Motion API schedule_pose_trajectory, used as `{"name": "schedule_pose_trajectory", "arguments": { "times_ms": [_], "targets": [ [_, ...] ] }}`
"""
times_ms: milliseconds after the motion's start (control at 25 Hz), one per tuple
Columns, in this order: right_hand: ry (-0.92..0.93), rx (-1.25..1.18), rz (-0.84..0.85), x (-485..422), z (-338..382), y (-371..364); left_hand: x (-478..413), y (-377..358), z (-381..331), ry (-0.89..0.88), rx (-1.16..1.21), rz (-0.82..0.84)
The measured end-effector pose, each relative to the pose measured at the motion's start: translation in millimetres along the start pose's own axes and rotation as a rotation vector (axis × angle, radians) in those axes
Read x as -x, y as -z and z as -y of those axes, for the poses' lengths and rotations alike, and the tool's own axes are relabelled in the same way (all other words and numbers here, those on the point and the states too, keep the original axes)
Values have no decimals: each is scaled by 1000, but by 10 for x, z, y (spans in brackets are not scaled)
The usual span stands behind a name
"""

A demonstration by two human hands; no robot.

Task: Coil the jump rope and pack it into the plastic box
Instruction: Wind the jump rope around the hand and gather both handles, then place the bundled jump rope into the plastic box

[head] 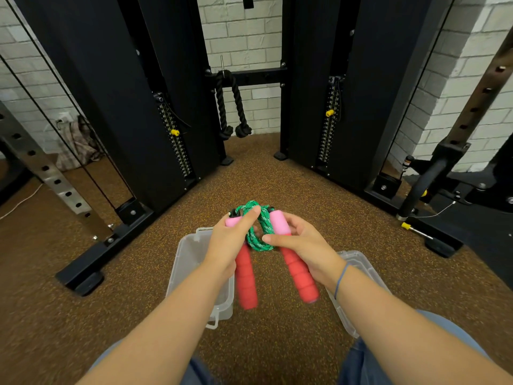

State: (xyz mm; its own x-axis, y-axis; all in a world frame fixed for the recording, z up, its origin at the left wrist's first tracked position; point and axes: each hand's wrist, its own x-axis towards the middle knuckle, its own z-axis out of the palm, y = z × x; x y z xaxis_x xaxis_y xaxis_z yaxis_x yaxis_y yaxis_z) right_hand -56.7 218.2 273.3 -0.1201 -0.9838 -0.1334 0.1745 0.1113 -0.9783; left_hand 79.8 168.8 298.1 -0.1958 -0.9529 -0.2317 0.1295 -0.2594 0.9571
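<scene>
On the floor point(277, 173), toward its near edge and left of centre, the clear plastic box point(191, 259) is sitting open, partly hidden under the left forearm. Above it the left hand point(230, 243) is holding the left handle point(245, 279) of the jump rope, its fingers point(251, 215) clamped around the pink upper section while the thumb is pressing into the green cord point(259, 234). The red foam grip is hanging down past the wrist, unsupported.

In the middle, the cord is sitting bunched in several tight loops between the two handles, in the air above the floor and not yet in the box. It looks braided, soft and light, so it is probably going to spring loose unless it is pinched across all the loops at once. The foam looks squashy and grippy rather than slick, so a slip seems unlikely; the stiff handles are the awkward part, since they are sticking out well beyond the coil.

To the right, the right hand point(302, 245) is gripping the right handle point(298, 276), fingers closed around it near where pink meets red, with the thumb resting against the lower side of the coil. The surest hold, I judge, is where both hands already are: at the handle tops with the thumbs trapping the loops.

Further right on the floor, a second clear plastic piece point(358, 262), likely the lid, is lying beside the right forearm, well apart from the box.
</scene>
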Motion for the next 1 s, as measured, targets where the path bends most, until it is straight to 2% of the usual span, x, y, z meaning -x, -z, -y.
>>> {"name": "schedule_pose_trajectory", "arguments": {
  "times_ms": [120,280,480,680,840,1000],
  "targets": [
    [37,-46,22,-10,-2,13,-36,35,3,78,57,87],
    [103,40,5,-60,-67,-14,-66,101,-14,166,76,173],
    [154,214,-47,-240,-151,-119,-226,198,-50,287,55,180],
    [97,210,-68,-512,-273,-294,-505,425,-54,383,-32,192],
    [49,229,-45,-724,-468,-461,-719,727,57,363,-52,157],
    [36,362,-62,-944,-806,-780,-941,1079,375,233,-128,28]
  ]
}}
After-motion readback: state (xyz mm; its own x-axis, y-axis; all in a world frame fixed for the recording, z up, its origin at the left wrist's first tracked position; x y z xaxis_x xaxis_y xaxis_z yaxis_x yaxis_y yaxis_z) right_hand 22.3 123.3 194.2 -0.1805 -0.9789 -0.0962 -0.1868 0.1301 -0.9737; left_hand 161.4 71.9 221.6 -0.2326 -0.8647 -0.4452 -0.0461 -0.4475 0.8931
